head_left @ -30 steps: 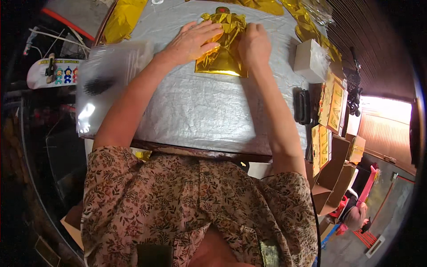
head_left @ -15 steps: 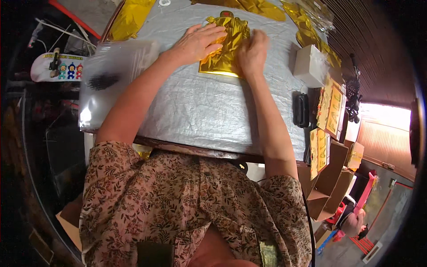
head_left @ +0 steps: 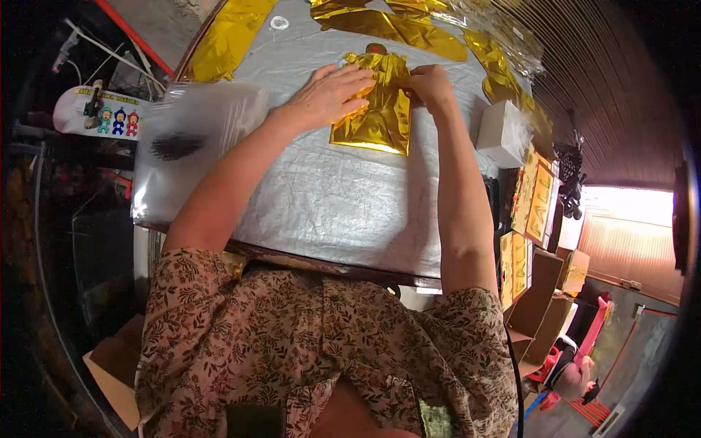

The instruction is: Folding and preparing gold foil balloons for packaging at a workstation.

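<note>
A shiny, creased gold foil piece (head_left: 383,109) lies flat on the silver-covered table in front of me. It looks like a deflated foil balloon, though I cannot be sure. My left hand (head_left: 332,95) rests on its left side with the fingers stretched out. At the upper right edge of the foil, my right hand (head_left: 432,86) is closed, pinching the edge; its fingertips are partly hidden. Just beyond the foil's top sits a small dark round thing with a red mark (head_left: 376,49).
More gold foil (head_left: 394,29) lies along the far side, with another strip (head_left: 232,36) at the far left. Clear plastic sleeves (head_left: 197,146) are stacked on the left. A white box (head_left: 502,135) stands right, near printed yellow packages (head_left: 537,193). A person (head_left: 573,379) is at lower right.
My right hand has gone from a blurred position beside the foil to a pinch at its upper right edge. The left hand stays on the foil. The whole view has shifted slightly.
</note>
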Tool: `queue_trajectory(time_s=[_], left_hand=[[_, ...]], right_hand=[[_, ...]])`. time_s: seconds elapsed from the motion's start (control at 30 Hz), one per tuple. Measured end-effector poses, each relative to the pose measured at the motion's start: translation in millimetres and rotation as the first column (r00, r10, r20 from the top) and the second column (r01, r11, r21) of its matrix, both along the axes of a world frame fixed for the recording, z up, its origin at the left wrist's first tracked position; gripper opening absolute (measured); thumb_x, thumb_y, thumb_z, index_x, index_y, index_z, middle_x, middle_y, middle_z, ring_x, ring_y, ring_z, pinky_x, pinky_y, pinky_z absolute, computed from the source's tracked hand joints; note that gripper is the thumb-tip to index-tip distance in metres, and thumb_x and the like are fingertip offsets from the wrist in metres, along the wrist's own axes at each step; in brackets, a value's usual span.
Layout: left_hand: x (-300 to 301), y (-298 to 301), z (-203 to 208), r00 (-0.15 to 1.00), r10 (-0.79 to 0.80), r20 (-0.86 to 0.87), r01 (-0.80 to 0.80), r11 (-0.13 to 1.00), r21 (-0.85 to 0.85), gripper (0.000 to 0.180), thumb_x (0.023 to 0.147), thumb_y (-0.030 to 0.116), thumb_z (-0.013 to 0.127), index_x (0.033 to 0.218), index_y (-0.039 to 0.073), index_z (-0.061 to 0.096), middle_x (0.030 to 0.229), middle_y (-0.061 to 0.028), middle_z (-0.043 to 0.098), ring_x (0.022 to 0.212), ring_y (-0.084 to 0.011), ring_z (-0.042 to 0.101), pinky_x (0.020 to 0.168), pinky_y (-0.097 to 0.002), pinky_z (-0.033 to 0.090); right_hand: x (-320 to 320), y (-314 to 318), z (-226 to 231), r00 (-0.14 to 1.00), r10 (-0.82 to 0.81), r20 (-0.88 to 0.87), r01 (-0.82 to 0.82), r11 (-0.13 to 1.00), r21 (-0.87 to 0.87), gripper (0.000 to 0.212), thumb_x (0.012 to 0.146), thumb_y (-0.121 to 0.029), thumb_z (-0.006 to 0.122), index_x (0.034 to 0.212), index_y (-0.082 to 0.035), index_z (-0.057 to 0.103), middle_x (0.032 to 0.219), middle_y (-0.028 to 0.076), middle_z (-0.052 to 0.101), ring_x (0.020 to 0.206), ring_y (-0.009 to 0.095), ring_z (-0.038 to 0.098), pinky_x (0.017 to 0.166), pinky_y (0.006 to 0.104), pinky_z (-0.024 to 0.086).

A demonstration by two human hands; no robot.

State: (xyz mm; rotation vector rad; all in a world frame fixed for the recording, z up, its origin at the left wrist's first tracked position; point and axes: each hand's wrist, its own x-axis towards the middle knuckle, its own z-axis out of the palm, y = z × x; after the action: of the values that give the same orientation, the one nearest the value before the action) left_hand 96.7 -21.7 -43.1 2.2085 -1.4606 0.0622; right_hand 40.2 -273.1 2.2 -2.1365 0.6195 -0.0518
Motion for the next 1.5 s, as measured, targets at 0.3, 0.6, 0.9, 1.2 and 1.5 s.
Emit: queue_trajectory(time_s=[0.3, 0.6, 0.9, 1.2, 1.5], left_hand=[[5, 0, 5, 0.999, -0.021, -0.041, 0.02, 1.0, -0.018, 0.049, 0.104, 0.034, 0.059, 0.148, 0.012, 0.055, 0.16, -0.0078, 0.047, 0.151, -0.0271, 0.037, 0.123, -0.0491, 0.027], [-122, 38, 164, 0.828, -0.509, -0.236, 0.234, 0.696, -0.679, 0.024, 0.094, 0.008, 0.067, 0.118, 0.006, 0.072, 0.125, -0.0104, 0.07, 0.119, -0.0244, 0.065, 0.103, -0.0392, 0.052], [-250, 78, 245, -0.133, -0.9, -0.415, 0.18, 0.389, -0.903, 0.02, 0.099, 0.013, 0.054, 0.097, 0.002, 0.071, 0.098, -0.0175, 0.073, 0.08, -0.0233, 0.072, 0.075, -0.0309, 0.056], [-274, 103, 212, 0.197, -0.882, -0.428, 0.375, 0.471, -0.799, 0.022, 0.101, 0.011, 0.053, 0.102, -0.001, 0.071, 0.107, -0.018, 0.074, 0.089, -0.0256, 0.073, 0.08, -0.0317, 0.057], [-133, 73, 119, 0.917, -0.243, -0.317, 0.163, 0.952, -0.26, 0.028, 0.102, 0.005, 0.056, 0.126, 0.005, 0.07, 0.13, -0.0126, 0.07, 0.123, -0.0239, 0.066, 0.106, -0.0367, 0.05]], right_hand=[[-1, -23, 13, 0.999, 0.053, -0.011, -0.04, 0.858, 0.511, 0.019, 0.08, -0.012, 0.089, 0.078, -0.001, 0.073, 0.065, 0.005, 0.065, 0.048, 0.014, 0.052, 0.043, 0.0294, 0.039], [-79, 33, 96, 0.831, 0.066, 0.553, -0.099, 0.995, 0.03, 0.018, 0.092, -0.014, 0.079, 0.093, 0.004, 0.076, 0.073, 0.001, 0.069, 0.064, 0.009, 0.061, 0.06, 0.025, 0.05], [-183, 69, 46, 0.614, 0.548, 0.568, -0.186, 0.8, -0.571, 0.027, 0.079, 0.011, 0.074, 0.104, 0.001, 0.073, 0.108, 0.015, 0.074, 0.102, 0.029, 0.072, 0.085, 0.0368, 0.056], [-226, 73, -3, 0.656, 0.642, 0.396, -0.181, 0.644, -0.744, 0.025, 0.076, 0.003, 0.076, 0.1, -0.005, 0.073, 0.105, 0.009, 0.074, 0.092, 0.03, 0.069, 0.08, 0.0381, 0.055], [-229, 65, -13, 0.674, 0.633, 0.38, -0.181, 0.641, -0.746, 0.029, 0.075, 0.001, 0.076, 0.103, -0.007, 0.073, 0.11, 0.006, 0.074, 0.095, 0.028, 0.069, 0.083, 0.0379, 0.054]])
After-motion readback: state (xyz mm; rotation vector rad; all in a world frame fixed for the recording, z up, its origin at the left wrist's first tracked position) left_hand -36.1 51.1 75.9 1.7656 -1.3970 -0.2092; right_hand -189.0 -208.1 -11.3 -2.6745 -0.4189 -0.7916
